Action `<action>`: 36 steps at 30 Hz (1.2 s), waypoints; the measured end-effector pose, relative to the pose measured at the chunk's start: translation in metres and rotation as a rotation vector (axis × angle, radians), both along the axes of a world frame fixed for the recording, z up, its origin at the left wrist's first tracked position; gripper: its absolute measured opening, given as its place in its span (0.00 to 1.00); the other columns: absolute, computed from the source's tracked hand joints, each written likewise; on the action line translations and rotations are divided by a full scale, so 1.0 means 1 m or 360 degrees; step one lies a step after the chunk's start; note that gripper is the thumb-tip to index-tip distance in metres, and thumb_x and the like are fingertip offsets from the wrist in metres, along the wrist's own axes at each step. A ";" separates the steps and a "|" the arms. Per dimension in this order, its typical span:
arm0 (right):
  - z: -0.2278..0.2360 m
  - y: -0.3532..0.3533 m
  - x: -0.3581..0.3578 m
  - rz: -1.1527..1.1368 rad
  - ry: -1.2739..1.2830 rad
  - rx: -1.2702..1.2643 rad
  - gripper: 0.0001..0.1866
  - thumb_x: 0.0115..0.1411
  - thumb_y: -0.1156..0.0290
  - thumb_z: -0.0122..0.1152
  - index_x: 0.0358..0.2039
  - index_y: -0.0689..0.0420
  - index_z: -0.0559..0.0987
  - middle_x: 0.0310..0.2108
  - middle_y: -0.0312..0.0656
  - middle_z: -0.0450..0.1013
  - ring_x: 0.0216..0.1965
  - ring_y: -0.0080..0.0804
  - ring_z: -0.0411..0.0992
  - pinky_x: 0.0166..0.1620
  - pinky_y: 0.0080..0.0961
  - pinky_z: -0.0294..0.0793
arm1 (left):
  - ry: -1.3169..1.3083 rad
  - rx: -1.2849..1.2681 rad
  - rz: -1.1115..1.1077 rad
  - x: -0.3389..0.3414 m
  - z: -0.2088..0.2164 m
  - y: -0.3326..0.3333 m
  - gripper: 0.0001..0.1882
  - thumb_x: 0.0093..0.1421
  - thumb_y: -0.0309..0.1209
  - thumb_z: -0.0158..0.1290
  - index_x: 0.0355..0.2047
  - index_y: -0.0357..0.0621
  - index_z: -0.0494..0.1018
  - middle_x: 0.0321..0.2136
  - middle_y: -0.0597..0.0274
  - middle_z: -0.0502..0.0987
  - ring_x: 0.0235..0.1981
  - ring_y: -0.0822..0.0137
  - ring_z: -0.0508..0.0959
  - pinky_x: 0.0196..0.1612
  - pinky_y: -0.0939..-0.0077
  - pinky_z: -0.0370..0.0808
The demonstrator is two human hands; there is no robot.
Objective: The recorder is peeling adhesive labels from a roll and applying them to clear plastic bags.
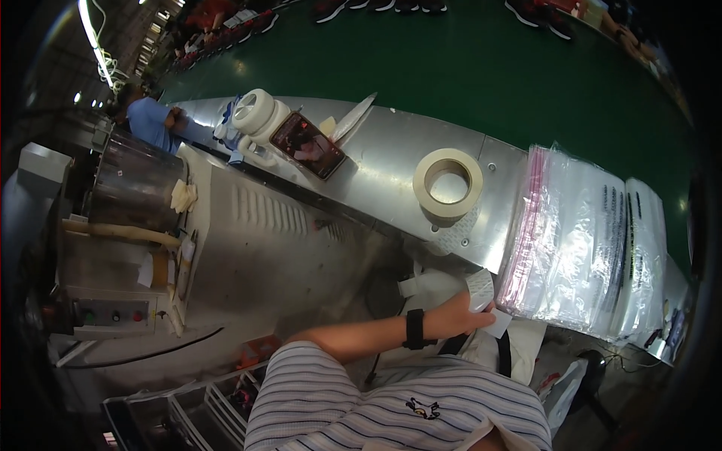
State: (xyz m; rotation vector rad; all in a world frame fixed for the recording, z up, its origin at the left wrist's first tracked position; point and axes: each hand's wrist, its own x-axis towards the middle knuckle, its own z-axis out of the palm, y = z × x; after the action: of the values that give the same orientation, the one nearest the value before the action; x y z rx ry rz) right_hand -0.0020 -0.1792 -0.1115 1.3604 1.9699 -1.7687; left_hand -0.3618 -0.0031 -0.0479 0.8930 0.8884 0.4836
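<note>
My left hand [453,316], with a black band on its wrist, reaches across in front of my striped shirt. Its fingers are closed around a small white paper [497,324], which pokes out past the thumb. A pale patterned sheet [480,289] stands up at the knuckles; whether the same hand grips it, I cannot tell. Just right of the hand lies a stack of clear plastic bags [571,248] with a pink edge, on the metal bench edge. My right hand is not in view.
On the metal ledge [383,150] are a tape roll [423,197], a phone [289,143] showing a picture and a white jug [259,113]. Beyond runs a green conveyor belt [451,68] carrying shoes. A metal machine [256,263] stands left. A person in blue [149,124] is at far left.
</note>
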 end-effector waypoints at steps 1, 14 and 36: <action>0.002 0.002 -0.001 0.0023 -0.0011 0.0003 0.11 0.51 0.67 0.57 0.35 0.55 0.78 0.30 0.46 0.75 0.34 0.40 0.74 0.38 0.29 0.73 | 0.0002 0.0000 0.0003 -0.001 0.000 -0.001 0.07 0.56 0.30 0.50 0.27 0.41 0.65 0.14 0.72 0.62 0.13 0.82 0.60 0.17 0.85 0.57; 0.033 0.026 -0.020 0.0215 -0.0184 0.0111 0.11 0.50 0.68 0.57 0.35 0.55 0.78 0.30 0.47 0.75 0.34 0.41 0.74 0.38 0.28 0.73 | -0.0062 0.0107 0.0171 0.010 0.018 0.020 0.07 0.56 0.29 0.50 0.31 0.40 0.67 0.15 0.71 0.65 0.14 0.81 0.63 0.18 0.84 0.59; 0.062 0.232 -0.120 -0.1051 -0.0596 0.2028 0.07 0.49 0.70 0.58 0.25 0.58 0.71 0.23 0.41 0.65 0.28 0.40 0.66 0.30 0.32 0.68 | -0.0551 -0.0164 0.0796 0.065 -0.014 0.064 0.16 0.59 0.26 0.42 0.46 0.29 0.59 0.43 0.45 0.68 0.49 0.58 0.70 0.51 0.73 0.69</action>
State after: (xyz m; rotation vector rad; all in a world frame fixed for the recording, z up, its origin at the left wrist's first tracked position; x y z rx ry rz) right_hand -0.1217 0.0524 -0.0497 2.6145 2.5988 -0.0045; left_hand -0.2973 0.0606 -0.0619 0.4646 0.8036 0.9833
